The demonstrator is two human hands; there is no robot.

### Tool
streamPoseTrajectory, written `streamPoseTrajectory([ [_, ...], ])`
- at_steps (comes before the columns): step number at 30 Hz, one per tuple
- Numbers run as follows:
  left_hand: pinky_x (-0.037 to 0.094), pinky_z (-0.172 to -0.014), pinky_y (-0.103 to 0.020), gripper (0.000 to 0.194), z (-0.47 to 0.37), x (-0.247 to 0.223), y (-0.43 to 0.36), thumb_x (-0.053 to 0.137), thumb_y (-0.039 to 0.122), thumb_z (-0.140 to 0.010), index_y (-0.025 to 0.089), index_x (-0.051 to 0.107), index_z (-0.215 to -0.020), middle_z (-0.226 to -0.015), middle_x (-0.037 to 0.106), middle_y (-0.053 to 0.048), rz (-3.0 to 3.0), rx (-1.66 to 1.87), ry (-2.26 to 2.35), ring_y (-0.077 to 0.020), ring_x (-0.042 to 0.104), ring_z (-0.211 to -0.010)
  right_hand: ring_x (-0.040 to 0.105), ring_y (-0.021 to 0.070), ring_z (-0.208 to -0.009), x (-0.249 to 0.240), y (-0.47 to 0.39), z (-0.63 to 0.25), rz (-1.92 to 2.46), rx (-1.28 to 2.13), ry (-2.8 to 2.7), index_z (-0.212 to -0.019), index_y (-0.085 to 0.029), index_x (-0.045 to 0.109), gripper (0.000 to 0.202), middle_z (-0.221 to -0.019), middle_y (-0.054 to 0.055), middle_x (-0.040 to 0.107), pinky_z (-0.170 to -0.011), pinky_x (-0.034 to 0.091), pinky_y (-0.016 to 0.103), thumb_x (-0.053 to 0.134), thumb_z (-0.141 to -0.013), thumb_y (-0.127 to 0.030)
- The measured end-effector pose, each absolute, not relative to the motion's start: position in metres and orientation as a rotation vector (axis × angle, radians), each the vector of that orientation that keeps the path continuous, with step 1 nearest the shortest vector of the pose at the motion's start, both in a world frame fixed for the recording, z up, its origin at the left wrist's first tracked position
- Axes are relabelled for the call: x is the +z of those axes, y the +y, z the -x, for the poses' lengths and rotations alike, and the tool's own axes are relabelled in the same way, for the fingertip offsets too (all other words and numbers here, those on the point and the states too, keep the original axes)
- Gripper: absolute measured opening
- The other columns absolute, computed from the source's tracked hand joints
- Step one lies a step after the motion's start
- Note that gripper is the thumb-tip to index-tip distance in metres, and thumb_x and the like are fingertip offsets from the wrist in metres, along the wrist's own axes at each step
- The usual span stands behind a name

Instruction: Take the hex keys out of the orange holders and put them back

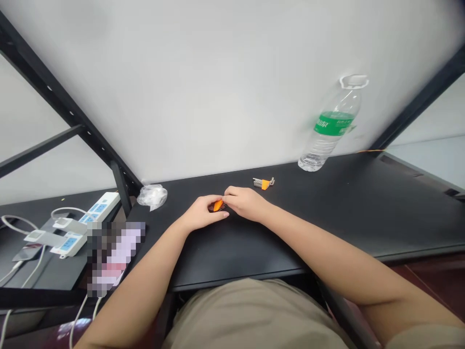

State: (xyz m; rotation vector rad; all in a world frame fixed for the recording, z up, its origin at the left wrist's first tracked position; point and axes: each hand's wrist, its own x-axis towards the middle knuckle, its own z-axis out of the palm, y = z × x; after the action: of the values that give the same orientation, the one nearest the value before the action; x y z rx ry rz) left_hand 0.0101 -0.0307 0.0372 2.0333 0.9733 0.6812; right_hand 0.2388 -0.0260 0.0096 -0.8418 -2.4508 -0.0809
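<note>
My left hand (202, 213) is closed round an orange holder (218, 205) with thin metal keys, low over the black table (240, 252). My right hand (244, 202) touches the same holder from the right, its fingers pinched at the metal keys, partly hidden behind the fingers. Just behind my right hand lies a second orange holder (266, 184) with several silver hex keys, untouched on the table.
A large clear bottle (334, 123) with a green label stands at the back right by the wall. Crumpled clear plastic (152, 195) lies back left. Farther left are a white power strip (87, 223), chargers and cables. Black frame bars rise at both sides.
</note>
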Motion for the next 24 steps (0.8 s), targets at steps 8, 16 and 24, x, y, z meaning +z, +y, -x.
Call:
streamPoseTrajectory([
  [8, 0.056, -0.083, -0.037, 0.046, -0.011, 0.024, -0.023, 0.082, 0.038, -0.077, 0.021, 0.072, -0.118, -0.103, 0.073, -0.007, -1.826, 0.773, 1.018, -0.0234, 0.068, -0.089, 0.064, 0.0200, -0.092, 0.014, -0.025, -0.238, 0.880, 0.140, -2.247, -0.116, -0.022, 0.069, 0.024, -0.115, 0.010, 0.065, -0.082, 0.053, 0.033, 0.049, -0.102, -0.023],
  [16, 0.049, -0.105, -0.043, 0.051, -0.006, 0.019, -0.016, 0.079, 0.036, -0.082, 0.024, 0.065, -0.129, -0.120, 0.070, -0.008, -2.121, 0.994, 1.196, -0.0257, 0.065, -0.111, 0.066, 0.0216, -0.092, 0.001, 0.000, -0.262, 1.389, 0.297, -2.290, -0.098, -0.022, 0.074, 0.015, -0.100, 0.006, 0.070, -0.085, 0.051, 0.033, 0.061, -0.093, -0.025],
  [24, 0.052, -0.101, -0.041, 0.052, -0.006, 0.012, -0.013, 0.077, 0.034, -0.085, 0.027, 0.062, -0.133, -0.118, 0.070, -0.005, -2.313, 0.941, 1.268, -0.0240, 0.065, -0.107, 0.065, 0.0230, -0.079, -0.006, 0.006, -0.265, 1.634, 0.356, -2.317, -0.080, -0.018, 0.071, 0.003, -0.090, 0.010, 0.071, -0.072, 0.046, 0.032, 0.069, -0.078, -0.016],
])
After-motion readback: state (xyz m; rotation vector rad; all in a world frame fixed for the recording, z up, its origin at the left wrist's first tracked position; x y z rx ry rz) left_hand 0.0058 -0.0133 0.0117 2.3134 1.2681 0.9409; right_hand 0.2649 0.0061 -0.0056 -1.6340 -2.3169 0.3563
